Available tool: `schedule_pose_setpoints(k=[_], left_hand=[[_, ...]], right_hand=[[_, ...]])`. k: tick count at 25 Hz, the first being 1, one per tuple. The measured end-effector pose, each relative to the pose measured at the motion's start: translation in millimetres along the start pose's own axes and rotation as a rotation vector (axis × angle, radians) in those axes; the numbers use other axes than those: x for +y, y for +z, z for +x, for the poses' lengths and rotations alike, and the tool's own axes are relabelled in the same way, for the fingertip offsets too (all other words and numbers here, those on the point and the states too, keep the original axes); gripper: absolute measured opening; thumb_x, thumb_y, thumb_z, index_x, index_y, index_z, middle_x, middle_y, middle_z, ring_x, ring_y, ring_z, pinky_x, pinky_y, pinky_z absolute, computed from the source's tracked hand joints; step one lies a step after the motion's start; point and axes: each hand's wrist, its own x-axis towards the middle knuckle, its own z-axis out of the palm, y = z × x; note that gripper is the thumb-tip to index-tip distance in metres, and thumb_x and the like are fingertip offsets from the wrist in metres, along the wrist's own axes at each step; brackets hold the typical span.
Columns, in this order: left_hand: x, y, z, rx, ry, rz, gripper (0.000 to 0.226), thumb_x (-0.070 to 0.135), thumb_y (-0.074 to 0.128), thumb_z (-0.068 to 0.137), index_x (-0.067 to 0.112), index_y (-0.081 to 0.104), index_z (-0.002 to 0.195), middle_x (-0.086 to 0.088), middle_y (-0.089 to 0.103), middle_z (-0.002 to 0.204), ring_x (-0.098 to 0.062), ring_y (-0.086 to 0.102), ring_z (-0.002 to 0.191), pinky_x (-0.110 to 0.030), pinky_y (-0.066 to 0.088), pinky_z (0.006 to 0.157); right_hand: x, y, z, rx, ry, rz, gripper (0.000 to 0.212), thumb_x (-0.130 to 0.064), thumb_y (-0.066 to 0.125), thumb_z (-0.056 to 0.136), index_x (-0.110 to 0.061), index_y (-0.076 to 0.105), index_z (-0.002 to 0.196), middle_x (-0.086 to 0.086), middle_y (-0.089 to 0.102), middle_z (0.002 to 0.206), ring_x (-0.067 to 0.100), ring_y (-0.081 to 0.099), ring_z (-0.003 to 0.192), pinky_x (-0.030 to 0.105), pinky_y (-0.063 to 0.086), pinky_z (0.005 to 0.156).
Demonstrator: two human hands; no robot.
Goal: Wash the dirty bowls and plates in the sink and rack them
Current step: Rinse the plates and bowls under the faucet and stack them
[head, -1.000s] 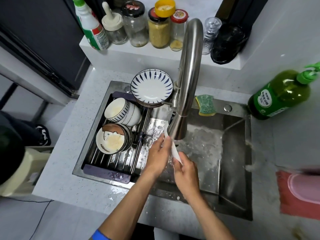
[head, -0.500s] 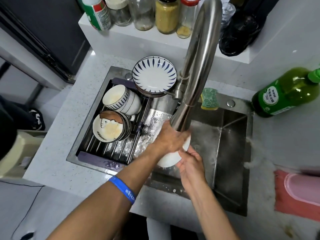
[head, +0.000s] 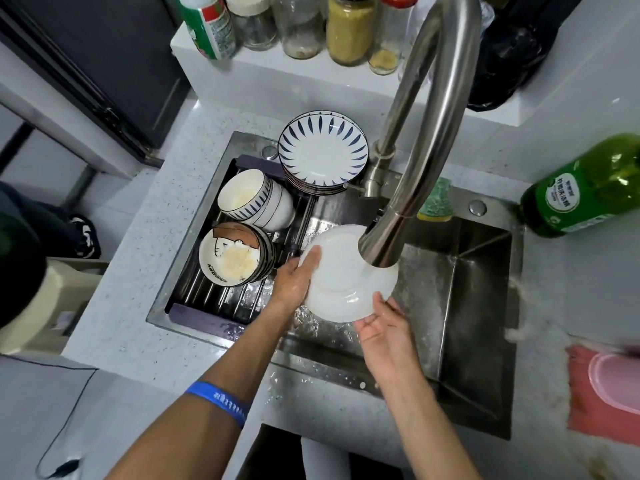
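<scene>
Under the spout of the steel faucet, over the sink, I hold a white plate tilted, its face up. My left hand grips its left edge. My right hand holds the lower right edge, thumb on the rim and fingers underneath. On the dark rack across the sink's left half, a stack of blue-striped plates leans at the back. In front of it lie stacked striped bowls and stacked brown-and-white bowls with yellowish residue inside.
A green-yellow sponge sits on the sink's back ledge behind the faucet. A green soap bottle stands at the right, a pink lid on a red cloth further forward. Jars and bottles line the raised shelf behind.
The plate has turned from edge-on to face-up under the spout. My left hand went from its top to its left edge. My right hand now supports it from below.
</scene>
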Motion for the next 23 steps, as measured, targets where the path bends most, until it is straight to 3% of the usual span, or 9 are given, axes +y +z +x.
schedule_pose_setpoints(k=[3, 5, 9, 11, 12, 15, 18, 21, 23], left_hand=[[-2.7, 0.7, -2.4, -0.176, -0.087, -0.506, 0.052, 0.02, 0.076, 0.082, 0.007, 0.058, 0.129, -0.017, 0.07, 0.118, -0.033, 0.067, 0.108, -0.042, 0.058, 0.082], [3.5, -1.5, -8.1, -0.269, -0.068, -0.443, 0.06, 0.01, 0.08, 0.074, 0.009, 0.059, 0.131, -0.015, 0.069, 0.121, -0.034, 0.064, 0.114, -0.045, 0.057, 0.086], [-1.9, -3.0, -37.0, -0.443, 0.36, 0.498, 0.033, 0.0, 0.073, 0.082, 0.011, 0.072, 0.113, -0.002, 0.071, 0.112, -0.002, 0.068, 0.087, -0.02, 0.058, 0.069], [-18.3, -8.1, -36.6, -0.441, 0.709, 1.005, 0.041, 0.003, 0.072, 0.081, 0.028, 0.073, 0.114, 0.012, 0.07, 0.118, 0.001, 0.069, 0.091, -0.027, 0.059, 0.08], [-20.8, -11.8, -33.3, -0.374, 0.779, 1.045, 0.044, 0.005, 0.073, 0.079, 0.033, 0.073, 0.113, 0.018, 0.068, 0.122, 0.001, 0.066, 0.101, -0.033, 0.057, 0.089], [-18.1, -9.3, -38.0, -0.153, 0.573, 0.417, 0.065, -0.002, 0.075, 0.072, 0.04, 0.067, 0.121, 0.029, 0.039, 0.145, 0.01, 0.038, 0.127, -0.023, 0.046, 0.104], [-9.2, 9.1, -54.2, -0.112, 0.085, -0.404, 0.071, 0.01, 0.074, 0.077, 0.034, 0.047, 0.139, 0.008, 0.057, 0.137, -0.015, 0.063, 0.114, -0.036, 0.056, 0.092], [-0.1, 19.6, -52.2, 0.1, 0.074, -0.274, 0.027, 0.032, 0.054, 0.099, 0.016, 0.063, 0.119, -0.006, 0.071, 0.113, -0.028, 0.066, 0.107, -0.04, 0.055, 0.094], [3.3, 21.9, -54.3, 0.105, 0.126, -0.218, 0.029, 0.035, 0.047, 0.103, 0.017, 0.069, 0.103, 0.0, 0.075, 0.098, -0.027, 0.068, 0.103, -0.042, 0.054, 0.094]], right_hand=[[-0.4, -19.4, 8.5, 0.106, 0.041, 0.027, 0.015, -0.004, 0.056, 0.085, -0.011, 0.069, 0.085, 0.006, 0.075, 0.089, 0.016, 0.071, 0.08, 0.033, 0.06, 0.075], [-2.1, -26.7, 20.6, 0.221, 0.12, -0.281, 0.009, -0.013, 0.057, 0.093, -0.017, 0.063, 0.098, 0.003, 0.074, 0.097, 0.018, 0.067, 0.091, 0.037, 0.054, 0.085], [-28.3, -8.8, 40.7, 0.198, 0.255, -0.584, 0.041, -0.048, 0.054, 0.095, -0.015, 0.061, 0.12, 0.012, 0.068, 0.115, 0.032, 0.065, 0.106, 0.048, 0.053, 0.09], [-42.1, -2.4, 46.4, 0.231, 0.227, -0.655, 0.027, -0.018, 0.056, 0.094, -0.009, 0.063, 0.118, 0.015, 0.071, 0.104, 0.031, 0.068, 0.089, 0.043, 0.057, 0.075], [-44.6, -3.1, 46.5, 0.28, 0.168, -0.707, 0.029, -0.001, 0.052, 0.09, -0.01, 0.064, 0.115, 0.013, 0.072, 0.1, 0.028, 0.067, 0.08, 0.038, 0.055, 0.066], [-38.7, -4.8, 35.3, 0.298, -0.132, -0.662, 0.042, 0.01, 0.046, 0.089, -0.023, 0.064, 0.108, 0.003, 0.072, 0.099, 0.024, 0.066, 0.08, 0.027, 0.052, 0.057], [-33.9, -6.2, 30.7, 0.237, -0.369, -0.656, 0.04, 0.003, 0.051, 0.093, -0.026, 0.063, 0.118, 0.005, 0.07, 0.115, 0.025, 0.065, 0.103, 0.034, 0.053, 0.086], [-30.9, -2.8, 25.6, 0.222, -0.58, -1.712, 0.051, -0.013, 0.046, 0.098, -0.016, 0.036, 0.148, 0.009, 0.045, 0.148, 0.026, 0.047, 0.13, 0.033, 0.037, 0.105], [-16.1, 7.7, 18.4, -0.152, -0.644, -2.156, 0.059, -0.028, 0.032, 0.103, -0.015, 0.011, 0.156, 0.005, 0.006, 0.164, 0.024, 0.009, 0.151, 0.041, 0.009, 0.123]])
